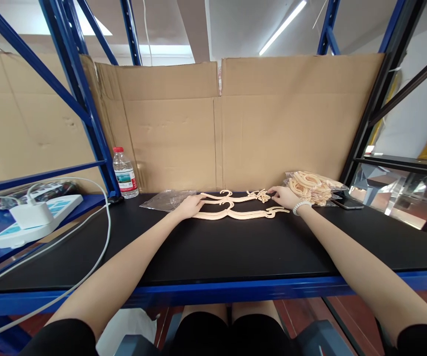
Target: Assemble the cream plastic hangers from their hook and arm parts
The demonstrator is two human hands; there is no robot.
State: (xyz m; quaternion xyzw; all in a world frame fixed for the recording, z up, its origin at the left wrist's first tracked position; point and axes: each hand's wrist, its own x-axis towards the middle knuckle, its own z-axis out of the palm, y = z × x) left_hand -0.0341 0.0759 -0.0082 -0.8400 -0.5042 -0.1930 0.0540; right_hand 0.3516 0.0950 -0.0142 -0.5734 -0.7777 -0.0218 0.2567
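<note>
Long pale wooden carved trim pieces lie across the black tabletop, one behind another. The nearest carved trim (228,214) has a wavy edge and a scrolled right end. Behind it, another carved trim (245,198) ends in a leafy flower cluster on the right. My left hand (191,206) is closed at the left ends of the trims, its fingertips on the one behind. At the flower end, my right hand (286,197) pinches the edge with bent fingers; a beaded bracelet circles its wrist. How firmly either holds the wood is hard to see.
A clear plastic bag (169,200) lies left of the trims. To the right are bagged wooden carvings (312,187) and a phone (348,202). A water bottle (125,174) stands by the left post. A white cable (107,217) loops from a power strip (67,205). Cardboard (176,133) walls the back.
</note>
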